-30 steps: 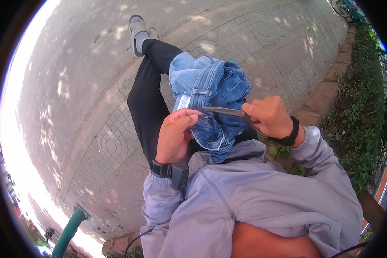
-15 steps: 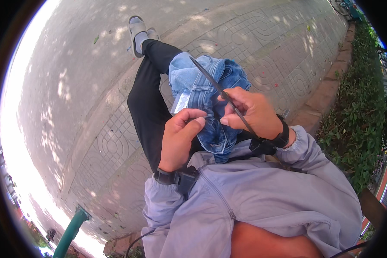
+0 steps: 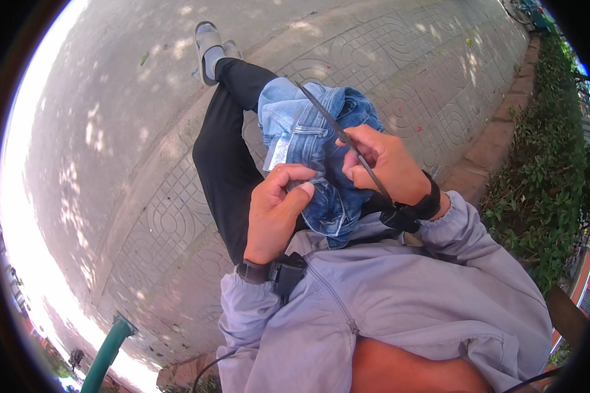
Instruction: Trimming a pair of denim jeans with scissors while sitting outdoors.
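Left hand is closed on a fold of the blue denim garment, thumb pressed over the cloth near the lower edge. Right hand grips a thin dark rod-like tool between thumb and fingers; what kind of tool it is cannot be told. The tool runs diagonally up and left across the garment. One garment is in view, bunched on the person's lap, directly between and under both hands. A pale label patch shows on its left side.

Each wrist carries one dark band, two in total. Grey jacket sleeves cover both forearms.

Beyond the garment, one leg in black trousers extends outward, ending in one grey sandal. Patterned paving surrounds the leg. One green pole stands at lower left. A brick kerb and a green hedge border the right side.
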Motion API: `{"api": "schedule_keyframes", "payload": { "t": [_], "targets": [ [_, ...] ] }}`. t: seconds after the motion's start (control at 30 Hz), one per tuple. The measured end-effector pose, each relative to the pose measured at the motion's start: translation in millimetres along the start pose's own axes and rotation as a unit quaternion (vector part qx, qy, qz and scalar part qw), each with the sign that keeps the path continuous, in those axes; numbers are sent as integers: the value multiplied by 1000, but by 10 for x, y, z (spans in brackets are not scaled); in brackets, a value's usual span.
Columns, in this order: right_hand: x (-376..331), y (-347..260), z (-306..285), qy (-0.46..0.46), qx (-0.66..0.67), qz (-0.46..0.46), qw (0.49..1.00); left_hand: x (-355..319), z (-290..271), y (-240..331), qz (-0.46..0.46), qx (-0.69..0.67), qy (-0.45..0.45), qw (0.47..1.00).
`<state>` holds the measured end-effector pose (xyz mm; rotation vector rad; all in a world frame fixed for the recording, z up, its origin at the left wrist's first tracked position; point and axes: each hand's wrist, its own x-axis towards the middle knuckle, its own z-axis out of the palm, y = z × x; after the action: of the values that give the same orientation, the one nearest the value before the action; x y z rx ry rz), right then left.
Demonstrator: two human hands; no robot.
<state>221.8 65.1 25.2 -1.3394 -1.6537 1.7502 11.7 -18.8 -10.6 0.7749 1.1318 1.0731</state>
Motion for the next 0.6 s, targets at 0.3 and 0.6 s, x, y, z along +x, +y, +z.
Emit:
{"api": "schedule_keyframes", "payload": {
  "t": [0.3, 0.6],
  "targets": [
    [88, 147, 157, -68, 0, -9, 998, -65, -44, -54, 55, 60, 37, 996],
    [144, 99, 315, -116, 43, -26, 992, -147, -147, -155, 107, -80, 65, 989]
  ]
}}
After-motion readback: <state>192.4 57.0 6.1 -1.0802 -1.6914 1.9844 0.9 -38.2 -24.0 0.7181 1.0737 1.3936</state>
